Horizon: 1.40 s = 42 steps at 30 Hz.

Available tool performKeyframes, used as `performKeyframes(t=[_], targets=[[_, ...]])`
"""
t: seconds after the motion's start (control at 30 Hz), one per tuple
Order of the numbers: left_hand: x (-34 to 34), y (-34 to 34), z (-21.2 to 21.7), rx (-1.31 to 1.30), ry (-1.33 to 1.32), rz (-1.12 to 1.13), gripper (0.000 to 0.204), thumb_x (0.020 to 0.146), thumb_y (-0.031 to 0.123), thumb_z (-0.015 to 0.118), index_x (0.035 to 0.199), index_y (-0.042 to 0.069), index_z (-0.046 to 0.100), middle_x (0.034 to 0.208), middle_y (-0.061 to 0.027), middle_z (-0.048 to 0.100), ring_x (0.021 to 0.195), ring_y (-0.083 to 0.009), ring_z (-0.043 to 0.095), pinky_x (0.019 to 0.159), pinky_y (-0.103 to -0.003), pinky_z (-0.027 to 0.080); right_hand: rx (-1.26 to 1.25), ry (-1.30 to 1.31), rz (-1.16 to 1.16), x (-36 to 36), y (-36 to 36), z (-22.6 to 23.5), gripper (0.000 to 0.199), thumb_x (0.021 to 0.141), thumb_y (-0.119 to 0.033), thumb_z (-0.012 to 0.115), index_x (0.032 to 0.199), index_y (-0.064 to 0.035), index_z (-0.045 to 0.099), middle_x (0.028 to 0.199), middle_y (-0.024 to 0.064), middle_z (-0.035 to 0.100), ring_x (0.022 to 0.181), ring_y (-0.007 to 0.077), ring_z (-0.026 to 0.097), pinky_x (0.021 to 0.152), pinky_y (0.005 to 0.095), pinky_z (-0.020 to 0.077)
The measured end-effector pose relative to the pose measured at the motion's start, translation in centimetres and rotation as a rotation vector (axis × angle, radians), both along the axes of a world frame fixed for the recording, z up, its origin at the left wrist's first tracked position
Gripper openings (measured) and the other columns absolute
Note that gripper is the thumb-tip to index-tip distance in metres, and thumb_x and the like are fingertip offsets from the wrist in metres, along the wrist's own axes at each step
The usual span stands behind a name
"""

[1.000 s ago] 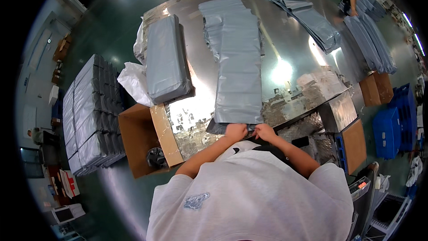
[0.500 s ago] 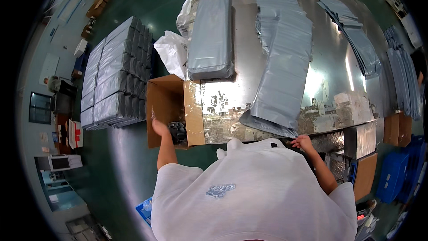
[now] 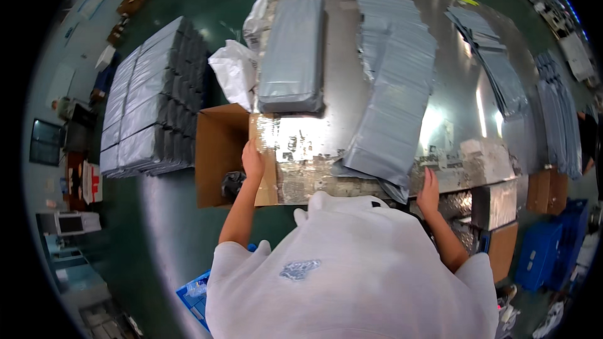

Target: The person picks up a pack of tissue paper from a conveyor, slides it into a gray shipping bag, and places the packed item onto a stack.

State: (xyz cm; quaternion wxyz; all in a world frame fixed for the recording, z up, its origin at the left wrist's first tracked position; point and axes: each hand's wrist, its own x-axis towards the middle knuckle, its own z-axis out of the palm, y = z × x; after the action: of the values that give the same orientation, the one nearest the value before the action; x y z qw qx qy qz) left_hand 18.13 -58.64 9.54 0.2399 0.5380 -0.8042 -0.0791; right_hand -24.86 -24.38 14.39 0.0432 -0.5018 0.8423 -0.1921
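On the metal-topped table, a fanned stack of grey plastic mailing bags (image 3: 392, 113) runs toward me, its near corner bent over the front edge. My right hand (image 3: 429, 193) is just right of that corner, fingers stretched up and holding nothing. Over the right rim of an open cardboard box (image 3: 217, 144), my left hand (image 3: 253, 162) has its fingers extended upward; nothing shows in it, though its palm side is hidden. Crumpled dark plastic (image 3: 233, 183) lies inside the box. Beyond the box, a thick grey plastic-wrapped bundle (image 3: 291, 53) lies flat on the table.
Strapped grey bundles (image 3: 147, 100) are piled at the left. White plastic sacks (image 3: 235, 72) hang by the table's left edge. More grey bags (image 3: 490, 63) lie at the table's right. Blue crates (image 3: 540, 254) and a small carton (image 3: 546, 190) stand farther right.
My left hand has moved right, from inside the box to its right rim. My right hand has let go of the bags' near corner and risen slightly, its fingers straightened.
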Motion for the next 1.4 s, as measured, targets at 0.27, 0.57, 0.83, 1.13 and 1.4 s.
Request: performKeyframes(t=[0.27,0.57,0.83,1.13,1.4], targets=[[-18.2,5.2,3.2,-0.334,-0.517,-1.374,0.056,0.075,0.010,0.042,0.127,0.026,0.028,0.136,-0.0047,0.018,0.125,-0.0188,0.017,0.102,-0.039,0.014,0.175,0.436,0.842,-0.1,-1.7,-1.8,0.040,0.078,-0.013,0.040,0.117,-0.0153,0.043,0.134,0.0042,0.025,0.125,0.0201,0.020,0.100,0.0389,0.0179],[-18.7,3.9,0.8,-0.178,-0.605,-1.440,0.045,0.076,0.015,0.042,0.120,0.015,0.040,0.134,0.0012,0.024,0.124,-0.0109,0.020,0.104,-0.038,0.010,0.229,0.251,0.688,-3.0,-0.3,-3.7,0.034,0.074,-0.014,0.046,0.108,-0.0105,0.049,0.122,0.0065,0.041,0.117,0.0169,0.033,0.097,0.0372,0.0233],[-19.9,2.1,-0.4,0.879,0.123,-0.705,0.026,0.083,0.025,0.045,0.083,0.002,0.056,0.072,-0.0110,0.056,0.064,-0.0232,0.053,0.063,-0.033,0.041,0.133,-0.634,-0.121,-5.5,-3.9,-5.0,0.025,0.076,-0.023,0.050,0.077,0.0016,0.056,0.074,0.0167,0.057,0.071,0.0291,0.054,0.063,0.0321,0.0416],[-26.5,1.1,-9.6,0.819,0.364,-0.384,0.036,0.083,0.031,0.041,0.093,-0.003,0.050,0.079,-0.0163,0.055,0.075,-0.0212,0.053,0.070,-0.032,0.041,0.106,-0.966,-0.482,-6.4,-11.9,-11.2,0.038,0.080,-0.032,0.040,0.095,0.0001,0.054,0.088,0.0184,0.056,0.080,0.0276,0.055,0.067,0.0360,0.0434],[-30.0,2.8,-1.7,1.768,1.211,-0.353,0.054,0.083,0.041,0.040,0.125,0.009,0.030,0.119,-0.0089,0.043,0.107,-0.0224,0.042,0.090,-0.035,0.034,-0.567,-1.705,-0.542,-4.1,-14.8,-5.6,0.057,0.082,-0.046,0.039,0.119,-0.0027,0.039,0.113,0.0126,0.049,0.100,0.0211,0.050,0.085,0.0320,0.0384]])
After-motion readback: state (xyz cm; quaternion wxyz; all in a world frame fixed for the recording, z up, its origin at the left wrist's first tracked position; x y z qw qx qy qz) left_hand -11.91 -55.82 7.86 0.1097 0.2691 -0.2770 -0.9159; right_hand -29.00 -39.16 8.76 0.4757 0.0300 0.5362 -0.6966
